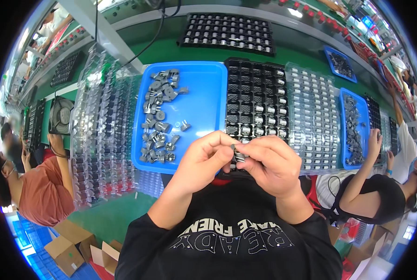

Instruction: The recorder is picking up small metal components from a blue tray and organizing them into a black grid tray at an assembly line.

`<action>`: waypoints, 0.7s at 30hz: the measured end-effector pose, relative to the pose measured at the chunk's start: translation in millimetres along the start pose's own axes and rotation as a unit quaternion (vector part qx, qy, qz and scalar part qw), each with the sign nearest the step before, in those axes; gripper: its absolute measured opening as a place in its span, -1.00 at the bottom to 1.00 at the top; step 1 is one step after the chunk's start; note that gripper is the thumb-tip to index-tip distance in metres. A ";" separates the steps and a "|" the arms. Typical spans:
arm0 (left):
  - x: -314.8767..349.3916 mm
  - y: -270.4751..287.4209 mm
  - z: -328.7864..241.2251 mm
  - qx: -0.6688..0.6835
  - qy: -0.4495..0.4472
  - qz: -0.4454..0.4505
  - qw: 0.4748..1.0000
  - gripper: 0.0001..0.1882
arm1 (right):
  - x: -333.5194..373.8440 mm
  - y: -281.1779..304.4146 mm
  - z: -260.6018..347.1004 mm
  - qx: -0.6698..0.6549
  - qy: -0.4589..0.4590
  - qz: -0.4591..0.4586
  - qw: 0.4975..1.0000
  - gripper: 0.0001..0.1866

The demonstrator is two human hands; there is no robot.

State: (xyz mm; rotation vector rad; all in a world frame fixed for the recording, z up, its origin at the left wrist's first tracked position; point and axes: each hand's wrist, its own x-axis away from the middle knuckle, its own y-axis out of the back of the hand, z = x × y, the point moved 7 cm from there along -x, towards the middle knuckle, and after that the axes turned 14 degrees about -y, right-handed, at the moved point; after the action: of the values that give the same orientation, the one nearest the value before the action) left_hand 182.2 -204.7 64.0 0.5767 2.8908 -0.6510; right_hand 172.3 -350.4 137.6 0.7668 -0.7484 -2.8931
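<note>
My left hand (pixel 207 156) and my right hand (pixel 276 163) meet in front of my chest, fingertips closed together. Between them they pinch a small dark grey part with metal pins (pixel 238 157); the fingers cover much of it. Just beyond my left hand lies a blue tray (pixel 199 102), with several similar grey pinned parts (pixel 158 114) heaped along its left side. Beyond my fingers stands a black compartment tray (pixel 238 88), where small silver cylinders (pixel 270 109) fill some pockets, mostly on the right and toward the near end.
Clear plastic trays flank the middle: a stack (pixel 103 135) at left, and one with silver pieces (pixel 313 112) at right. Another filled black tray (pixel 227 33) lies at the back. Co-workers sit on both sides, beside a second blue tray (pixel 364 112) and a black fan (pixel 61 114).
</note>
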 end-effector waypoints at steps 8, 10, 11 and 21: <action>9.1 -0.4 16.3 -0.051 0.035 -0.046 0.997 -0.65 | -5.1 5.2 -36.2 -0.034 -0.111 0.081 0.990 -0.88; 7.9 4.5 12.4 -0.175 0.028 -0.064 0.982 -0.56 | -25.9 18.0 -67.3 0.079 -0.115 0.052 0.989 -0.92; 8.2 8.0 10.6 -0.203 0.031 -0.067 0.976 -0.51 | -36.3 26.6 -91.7 0.144 -0.138 0.033 0.979 -0.94; 31.4 70.0 -2.4 -0.300 0.002 -0.130 0.945 -0.61 | -81.4 18.7 -181.3 0.327 -0.196 0.203 0.902 -0.86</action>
State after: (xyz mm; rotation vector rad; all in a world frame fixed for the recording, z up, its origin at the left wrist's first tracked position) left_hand 180.6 -134.7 32.7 0.1123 2.9597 0.2241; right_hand 329.2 -432.6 45.5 0.0019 -1.7302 -2.4112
